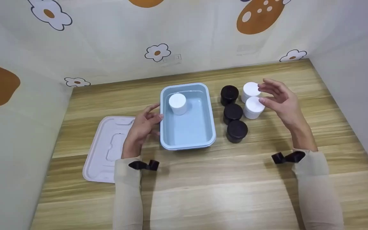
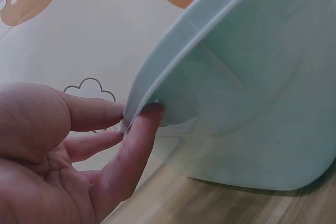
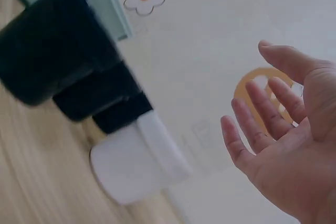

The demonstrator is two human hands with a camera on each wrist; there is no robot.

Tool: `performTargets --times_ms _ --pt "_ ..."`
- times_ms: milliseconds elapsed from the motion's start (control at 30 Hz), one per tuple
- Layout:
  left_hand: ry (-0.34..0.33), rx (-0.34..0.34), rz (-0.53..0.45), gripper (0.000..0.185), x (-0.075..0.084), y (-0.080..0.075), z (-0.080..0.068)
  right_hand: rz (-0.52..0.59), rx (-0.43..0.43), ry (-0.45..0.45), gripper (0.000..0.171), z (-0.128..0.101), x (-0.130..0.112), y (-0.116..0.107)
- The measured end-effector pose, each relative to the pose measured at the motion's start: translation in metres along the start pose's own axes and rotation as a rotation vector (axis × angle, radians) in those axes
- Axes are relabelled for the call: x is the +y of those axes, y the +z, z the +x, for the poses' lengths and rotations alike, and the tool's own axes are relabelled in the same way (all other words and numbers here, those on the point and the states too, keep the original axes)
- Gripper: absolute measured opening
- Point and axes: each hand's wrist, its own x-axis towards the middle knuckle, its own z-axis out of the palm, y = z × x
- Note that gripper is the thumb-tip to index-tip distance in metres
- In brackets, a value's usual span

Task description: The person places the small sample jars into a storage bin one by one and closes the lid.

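Observation:
My left hand [image 1: 144, 124] pinches the left rim of a light blue plastic tub [image 1: 211, 127]. In the left wrist view its fingertips lie on both sides of the tub's rim [image 2: 173, 51]. Inside the tub, toward the back left, stands a white lidded jar [image 1: 178, 103]. My right hand [image 1: 281, 100] is spread over two more white jars, a rear one [image 1: 251, 90] and a front one [image 1: 253, 108]. The right wrist view shows this hand [image 3: 278, 124] with its fingers parted and nothing in them, apart from a white jar [image 3: 136, 158].
Three black jars, the rear [image 1: 229, 95], middle [image 1: 233, 113] and front [image 1: 237, 131], stand in a row between the tub and the white jars. A pale lid [image 1: 99, 159] lies flat at the left, partly under my left forearm. Patterned walls enclose the wooden table [image 1: 209, 185].

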Motion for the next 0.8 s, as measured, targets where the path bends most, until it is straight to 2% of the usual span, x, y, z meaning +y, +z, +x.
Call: performTargets --times_ms 200,533,800 --pt "-0.002 0.0 0.02 0.056 0.001 0.0 -0.001 -0.04 0.02 0.053 0.056 -0.003 0.013 -0.018" --pt "0.012 -0.013 0.028 0.056 -0.001 -0.001 -0.002 -0.12 -0.061 0.165 0.058 -0.01 0.036 -0.046" --pt "-0.001 -0.011 -0.008 0.058 0.0 0.0 -0.001 -0.172 -0.146 0.246 0.066 -0.011 0.049 -0.052"
